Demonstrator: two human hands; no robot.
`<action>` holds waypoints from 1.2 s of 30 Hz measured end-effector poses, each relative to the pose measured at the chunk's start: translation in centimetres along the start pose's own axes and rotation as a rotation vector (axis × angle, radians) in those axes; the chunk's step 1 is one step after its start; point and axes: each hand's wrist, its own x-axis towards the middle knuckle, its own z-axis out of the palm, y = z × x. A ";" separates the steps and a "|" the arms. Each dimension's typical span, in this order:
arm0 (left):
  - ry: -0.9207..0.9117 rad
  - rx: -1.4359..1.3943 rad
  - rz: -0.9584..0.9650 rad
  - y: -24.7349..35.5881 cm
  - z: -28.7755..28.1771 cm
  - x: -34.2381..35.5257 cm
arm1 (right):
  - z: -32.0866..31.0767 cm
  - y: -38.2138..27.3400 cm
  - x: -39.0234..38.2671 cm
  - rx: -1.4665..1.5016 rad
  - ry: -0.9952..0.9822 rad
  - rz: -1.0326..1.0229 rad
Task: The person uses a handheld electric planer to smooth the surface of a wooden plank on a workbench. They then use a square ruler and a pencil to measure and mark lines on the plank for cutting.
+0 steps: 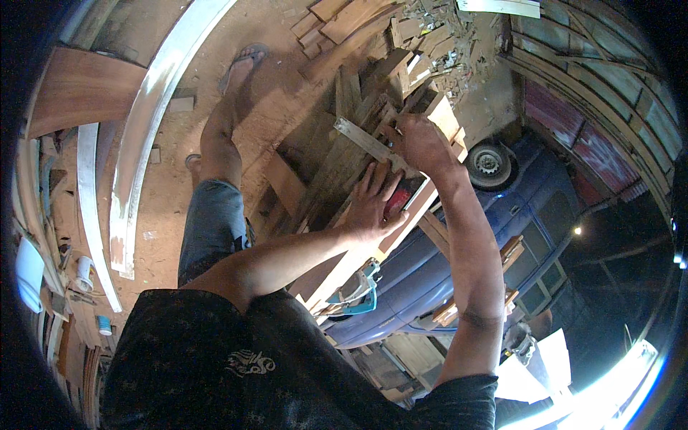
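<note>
My left hand (373, 201) lies with its fingers spread over the wooden workpiece, near one end of a pale flat strip (362, 139). Between its thumb and fingers shows a red object (398, 202), mostly covered, whose kind I cannot make out. Just beyond, on the far right side, my right hand (423, 143) is closed, its knuckles up; what it grips is hidden. Beneath both hands runs a long pale wooden board (344, 276), slanting from near my body up to the right.
A turquoise-framed tool (364, 290) rests beside the board near my body. To the right stands a blue vehicle (416, 276) with a wheel (489, 165) near it. Wood offcuts (444, 54) are heaped at the back. Long curved boards (136, 158) line the left.
</note>
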 end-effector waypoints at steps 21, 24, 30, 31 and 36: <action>0.230 0.029 0.100 1.7 -1.3 -0.3 | -5.3 0.1 -15.5 0.562 0.516 0.219; 0.298 0.012 0.114 2.1 -2.0 -0.9 | -1.8 0.1 -23.8 1.069 0.635 0.229; 0.036 -0.057 0.047 -1.0 -6.5 -5.0 | 0.7 -8.3 -46.8 1.183 1.148 0.214; -0.026 -0.026 0.001 -2.2 -7.4 -5.5 | 1.6 -10.0 -50.1 1.088 1.257 0.137; -0.144 0.242 0.019 0.3 -12.6 -8.4 | 4.7 -18.5 -62.5 0.582 1.601 -0.264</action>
